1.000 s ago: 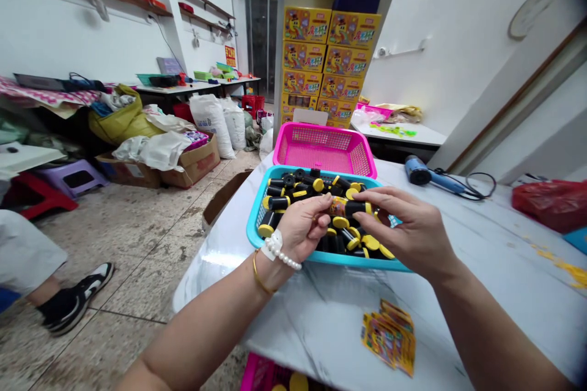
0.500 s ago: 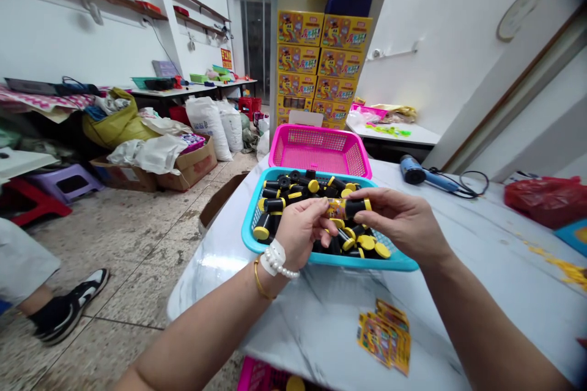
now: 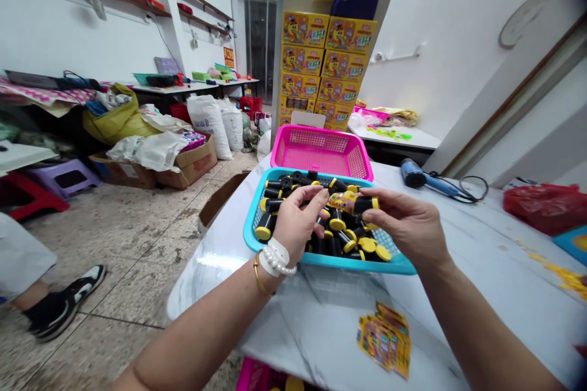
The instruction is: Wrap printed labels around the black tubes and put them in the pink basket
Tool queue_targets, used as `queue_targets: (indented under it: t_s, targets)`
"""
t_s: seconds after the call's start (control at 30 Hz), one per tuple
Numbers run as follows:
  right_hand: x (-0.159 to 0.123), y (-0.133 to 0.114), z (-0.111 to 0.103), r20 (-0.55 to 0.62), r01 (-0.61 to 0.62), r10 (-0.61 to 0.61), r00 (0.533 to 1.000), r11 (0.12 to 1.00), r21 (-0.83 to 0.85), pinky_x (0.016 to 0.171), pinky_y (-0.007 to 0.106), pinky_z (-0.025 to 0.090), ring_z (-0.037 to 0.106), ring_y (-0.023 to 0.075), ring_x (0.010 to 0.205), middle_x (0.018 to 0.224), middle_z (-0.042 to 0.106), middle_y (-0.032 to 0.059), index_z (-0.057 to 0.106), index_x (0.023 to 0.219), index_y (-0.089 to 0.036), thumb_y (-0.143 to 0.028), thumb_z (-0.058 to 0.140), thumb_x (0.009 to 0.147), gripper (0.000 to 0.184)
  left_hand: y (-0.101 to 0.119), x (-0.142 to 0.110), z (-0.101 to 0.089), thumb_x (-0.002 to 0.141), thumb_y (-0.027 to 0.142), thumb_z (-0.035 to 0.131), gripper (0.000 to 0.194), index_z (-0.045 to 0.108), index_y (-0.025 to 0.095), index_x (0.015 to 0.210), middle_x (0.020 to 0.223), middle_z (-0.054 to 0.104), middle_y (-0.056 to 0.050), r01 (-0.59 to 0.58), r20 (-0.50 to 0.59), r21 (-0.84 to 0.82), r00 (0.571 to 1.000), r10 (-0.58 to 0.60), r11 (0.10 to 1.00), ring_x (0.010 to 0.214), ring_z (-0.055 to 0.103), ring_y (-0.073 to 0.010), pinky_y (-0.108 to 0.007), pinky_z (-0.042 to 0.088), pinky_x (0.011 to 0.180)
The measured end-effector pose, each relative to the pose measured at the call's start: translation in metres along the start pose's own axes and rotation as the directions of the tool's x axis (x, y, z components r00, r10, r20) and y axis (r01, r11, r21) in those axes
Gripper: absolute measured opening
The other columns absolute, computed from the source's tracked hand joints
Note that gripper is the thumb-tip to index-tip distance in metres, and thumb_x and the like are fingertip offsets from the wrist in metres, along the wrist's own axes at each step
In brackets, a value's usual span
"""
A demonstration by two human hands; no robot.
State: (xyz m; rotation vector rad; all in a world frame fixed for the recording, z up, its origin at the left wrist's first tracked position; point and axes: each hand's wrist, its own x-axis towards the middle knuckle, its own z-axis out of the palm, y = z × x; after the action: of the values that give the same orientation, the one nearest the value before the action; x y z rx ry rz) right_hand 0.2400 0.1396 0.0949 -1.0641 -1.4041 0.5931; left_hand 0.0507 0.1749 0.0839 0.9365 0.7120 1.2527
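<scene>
My right hand (image 3: 406,220) is closed around the yellow-capped end of a small black tube (image 3: 365,204). A yellow printed sleeve (image 3: 342,200) covers the tube's other end. My left hand (image 3: 300,217) has its thumb and fingers pinched at the sleeve's left edge; the fingertips are partly hidden. Both hands are just above a blue basket (image 3: 250,229) heaped with black tubes with yellow caps (image 3: 265,227). In front of the basket, a small pile of flat printed sleeves (image 3: 385,339) lies on the marble-patterned table (image 3: 321,317).
Behind the blue basket sits a pink basket (image 3: 321,162). A blue heat gun (image 3: 426,180) with its cord lies at the right, near a red plastic bag (image 3: 545,208) and yellow scraps (image 3: 557,269). Yellow boxes (image 3: 302,61) are stacked beyond. A person's shoe (image 3: 68,305) shows at left.
My left hand has shifted back to the sleeve's left edge, with its thumb raised, and more of the sleeve shows. The tube in my right hand has moved slightly right.
</scene>
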Motion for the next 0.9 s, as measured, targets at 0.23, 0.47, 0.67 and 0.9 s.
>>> queue_targets:
  t_s: [0.23,0.47,0.67,0.9]
  targets:
    - [-0.014,0.001,-0.005,0.205,0.176,-0.149,0.967,0.977,-0.124,0.087,0.032,0.061,0.071,0.0214,0.106,0.114,0.076,0.0065,0.079,0.111,-0.029,-0.024,0.081,0.080,0.032,0.001,0.000,-0.006,0.074,0.047,0.083,0.045,0.070,0.011,0.097,0.078,0.064,-0.004,0.168,0.381,0.032,0.909,-0.168,0.985,0.067,0.064,-0.0139,-0.021,0.051,0.046]
    - [-0.050,0.016,-0.018,0.024,0.224,-0.223,0.975,0.960,-0.167,0.093,0.041,0.064,0.073,0.0219,0.103,0.117,0.074,0.0059,0.062,0.135,-0.030,-0.017,0.077,0.083,0.056,-0.013,-0.012,0.006,0.069,0.020,0.087,0.033,0.074,0.013,0.098,0.084,0.072,-0.004,0.105,0.371,0.026,0.922,-0.107,0.994,0.069,0.065,-0.0094,-0.021,0.054,0.067]
    - [-0.060,0.014,-0.022,0.052,0.421,-0.435,0.899,0.823,-0.382,0.092,0.048,0.062,0.071,0.0268,0.105,0.111,0.072,0.0089,0.070,0.110,-0.027,-0.014,0.078,0.080,0.033,-0.007,-0.018,0.011,0.067,0.017,0.087,0.052,0.068,0.017,0.115,0.104,0.074,-0.009,0.094,0.319,0.058,0.942,-0.108,0.994,0.086,0.071,-0.0174,-0.027,0.059,0.073]
    - [-0.057,0.008,-0.015,0.093,0.480,-0.490,0.866,0.769,-0.422,0.085,0.037,0.062,0.073,0.0208,0.093,0.104,0.073,0.0042,0.069,0.113,-0.029,-0.010,0.078,0.080,0.039,-0.005,-0.018,0.010,0.076,0.023,0.082,0.022,0.075,0.014,0.094,0.086,0.072,-0.007,0.046,0.396,0.236,0.908,-0.139,0.971,0.072,0.067,-0.0138,-0.025,0.057,0.065]
